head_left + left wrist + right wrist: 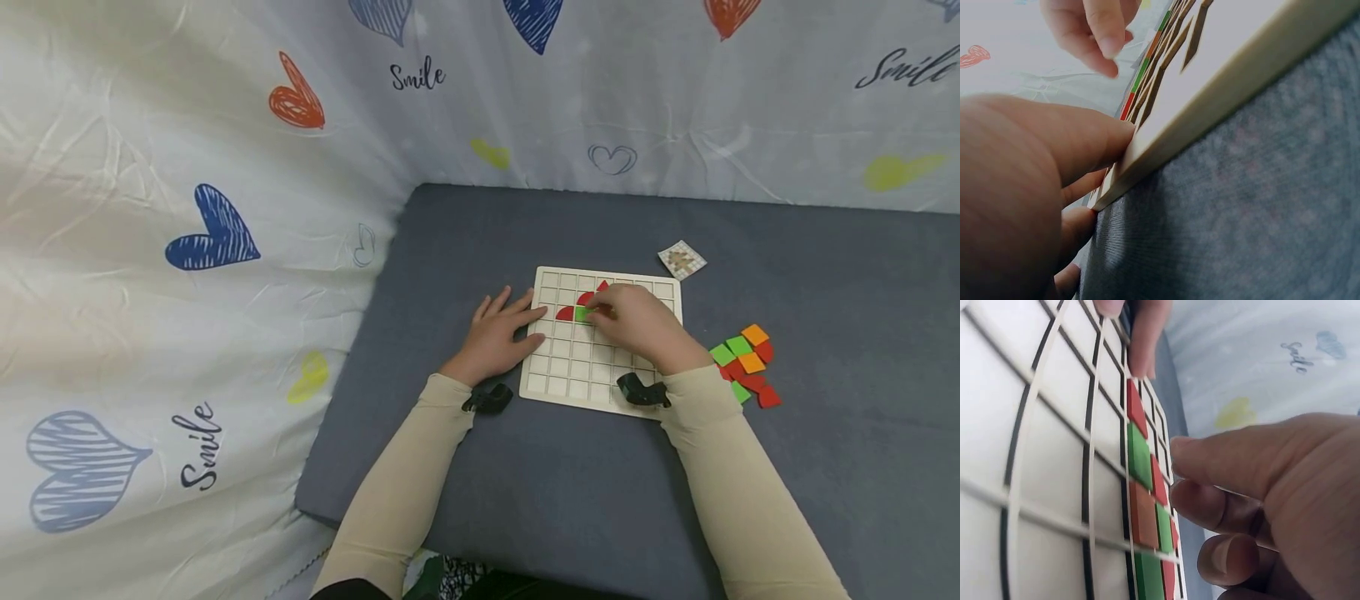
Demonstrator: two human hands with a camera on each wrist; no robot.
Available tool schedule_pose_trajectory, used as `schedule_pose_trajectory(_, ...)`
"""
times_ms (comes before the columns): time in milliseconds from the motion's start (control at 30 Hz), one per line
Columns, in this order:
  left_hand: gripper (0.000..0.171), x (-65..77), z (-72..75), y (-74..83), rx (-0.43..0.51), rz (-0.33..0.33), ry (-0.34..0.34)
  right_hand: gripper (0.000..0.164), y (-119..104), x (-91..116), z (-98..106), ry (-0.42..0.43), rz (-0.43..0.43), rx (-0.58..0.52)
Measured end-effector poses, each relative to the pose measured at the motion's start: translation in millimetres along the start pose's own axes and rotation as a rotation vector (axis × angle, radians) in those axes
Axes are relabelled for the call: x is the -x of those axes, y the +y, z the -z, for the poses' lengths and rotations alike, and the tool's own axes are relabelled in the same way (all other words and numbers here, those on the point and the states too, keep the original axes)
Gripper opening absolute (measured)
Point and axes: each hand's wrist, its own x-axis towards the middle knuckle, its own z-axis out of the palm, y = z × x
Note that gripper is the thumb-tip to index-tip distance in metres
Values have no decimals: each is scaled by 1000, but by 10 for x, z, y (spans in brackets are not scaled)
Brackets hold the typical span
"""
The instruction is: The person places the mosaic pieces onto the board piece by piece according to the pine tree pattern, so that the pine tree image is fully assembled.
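A pale gridded board (558, 367) lies on the dark table. My left hand (497, 335) rests at its left edge with fingers spread; in the left wrist view the thumb (1094, 134) touches the rim. My right hand (637, 321) is over the board's upper middle. In the right wrist view its thumb (1222, 456) and curled fingers are beside the tiles, with no piece visible between the tips. Set in the grid are a rounded red tile (1135, 409), a green tile (1139, 455), an orange tile (1143, 515) and several more red and green ones.
Several loose red, green and orange tiles (752, 362) lie right of the board, partly behind the right sleeve. A small patterned card (682, 260) lies beyond its upper right corner. A white curtain (247, 333) printed with hearts borders the table (480, 233) at the left and back.
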Motion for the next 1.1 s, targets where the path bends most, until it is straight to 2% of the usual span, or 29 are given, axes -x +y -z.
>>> schedule_pose_trajectory(400,55,6,-11,3,15,-7,0,23,186,318,114,12,-88,6)
schedule_pose_trajectory(667,55,6,-9,4,20,-5,6,24,280,440,171,14,-133,23)
schedule_pose_trajectory(1100,55,14,15,17,22,-2,-2,24,299,711,326,10,-166,79)
